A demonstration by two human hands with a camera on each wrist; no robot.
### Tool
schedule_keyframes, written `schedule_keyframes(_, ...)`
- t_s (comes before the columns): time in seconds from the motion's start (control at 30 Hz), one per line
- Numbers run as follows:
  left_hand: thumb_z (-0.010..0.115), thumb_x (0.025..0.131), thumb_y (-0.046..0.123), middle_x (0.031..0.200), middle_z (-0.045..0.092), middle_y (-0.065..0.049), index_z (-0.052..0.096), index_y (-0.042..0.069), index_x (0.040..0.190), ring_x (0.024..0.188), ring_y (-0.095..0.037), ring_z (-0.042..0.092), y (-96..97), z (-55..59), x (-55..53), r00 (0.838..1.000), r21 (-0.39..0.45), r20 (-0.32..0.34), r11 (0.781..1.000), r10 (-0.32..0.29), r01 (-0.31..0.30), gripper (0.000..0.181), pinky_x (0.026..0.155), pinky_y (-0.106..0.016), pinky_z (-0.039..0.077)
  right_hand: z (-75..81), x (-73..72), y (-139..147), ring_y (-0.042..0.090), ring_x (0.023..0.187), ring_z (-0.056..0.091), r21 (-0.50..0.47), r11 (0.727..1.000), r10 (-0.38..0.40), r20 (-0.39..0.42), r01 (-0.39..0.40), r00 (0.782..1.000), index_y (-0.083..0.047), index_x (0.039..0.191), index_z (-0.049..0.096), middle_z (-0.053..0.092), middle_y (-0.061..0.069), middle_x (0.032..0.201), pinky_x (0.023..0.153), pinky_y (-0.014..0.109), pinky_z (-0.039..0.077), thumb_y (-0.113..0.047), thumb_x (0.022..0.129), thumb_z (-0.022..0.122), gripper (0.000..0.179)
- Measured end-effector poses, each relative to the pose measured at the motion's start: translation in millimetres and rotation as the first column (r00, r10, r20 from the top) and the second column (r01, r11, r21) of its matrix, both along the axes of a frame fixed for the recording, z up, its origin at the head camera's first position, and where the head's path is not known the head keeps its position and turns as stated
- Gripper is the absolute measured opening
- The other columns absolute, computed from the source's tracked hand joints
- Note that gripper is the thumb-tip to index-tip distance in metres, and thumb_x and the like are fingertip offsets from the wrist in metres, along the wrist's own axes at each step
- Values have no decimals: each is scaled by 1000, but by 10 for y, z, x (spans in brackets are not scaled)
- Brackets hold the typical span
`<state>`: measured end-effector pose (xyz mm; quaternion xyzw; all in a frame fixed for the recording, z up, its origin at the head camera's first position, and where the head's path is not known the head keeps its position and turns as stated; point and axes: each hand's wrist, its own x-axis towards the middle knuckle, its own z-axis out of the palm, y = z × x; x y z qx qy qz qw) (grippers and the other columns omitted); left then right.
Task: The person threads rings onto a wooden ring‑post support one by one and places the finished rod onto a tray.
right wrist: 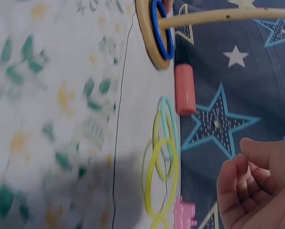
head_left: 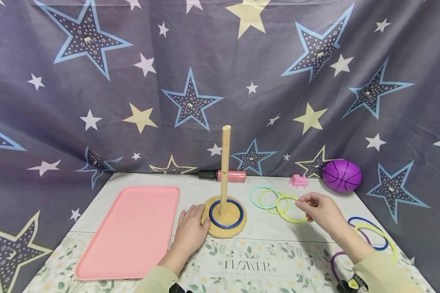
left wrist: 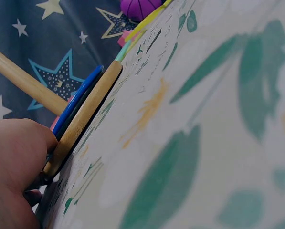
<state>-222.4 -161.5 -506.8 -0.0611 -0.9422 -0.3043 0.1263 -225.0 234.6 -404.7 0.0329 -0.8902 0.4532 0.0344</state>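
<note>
A wooden ring toss stand (head_left: 225, 162) stands upright in the head view, with a blue ring (head_left: 226, 226) lying on its round base around the peg. My left hand (head_left: 192, 228) holds the left edge of that base; the left wrist view shows the thumb (left wrist: 23, 148) at the rim. My right hand (head_left: 320, 209) is beside a yellow ring (head_left: 292, 221). In the right wrist view its thumb and fingers are bent close together, with nothing visible between them. The yellow ring overlaps a yellow-green ring (head_left: 261, 203) and a turquoise ring (head_left: 251, 200).
On the left lies a pink tray (head_left: 128, 236). A pink and black pump (head_left: 236, 176) lies behind the stand. Back right are a small pink toy (head_left: 298, 180) and a purple ball (head_left: 342, 176). Beyond my right forearm lie more rings, including a blue ring (head_left: 383, 247) and a purple ring (head_left: 332, 263).
</note>
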Motion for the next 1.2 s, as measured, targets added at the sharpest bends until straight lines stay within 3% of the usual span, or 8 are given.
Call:
schedule_keyframes(0.47, 67, 107, 20, 158, 58, -26, 57, -6, 155, 155, -47, 44, 2, 16, -10, 1000, -9, 10, 1000, 3, -2, 55, 133, -66, 17, -48, 330, 633, 21, 82, 70, 163, 985, -60, 42, 52, 997, 0, 124, 75, 75, 7, 98, 69, 30, 61, -33, 109, 74, 35)
schedule_keyframes(0.8, 67, 107, 20, 158, 58, -25, 56, -6, 155, 155, -47, 44, 1, 4, -15, 1000, -13, 16, 1000, 1, -1, 56, 133, -66, 17, -115, 525, 1015, 17, 74, 61, 218, 972, -121, 150, 86, 981, 0, 127, 73, 68, 4, 90, 60, 31, 52, -42, 110, 71, 45)
schedule_keyframes(1.2, 67, 107, 20, 157, 59, -26, 57, -7, 154, 155, -47, 44, 10, 18, -8, 1000, -14, 9, 1000, 0, 0, 55, 133, -67, 18, -226, 694, 1331, 11, 79, 64, 328, 942, -135, 154, 78, 979, -4, 124, 78, 75, 2, 95, 65, 28, 55, -43, 107, 74, 42)
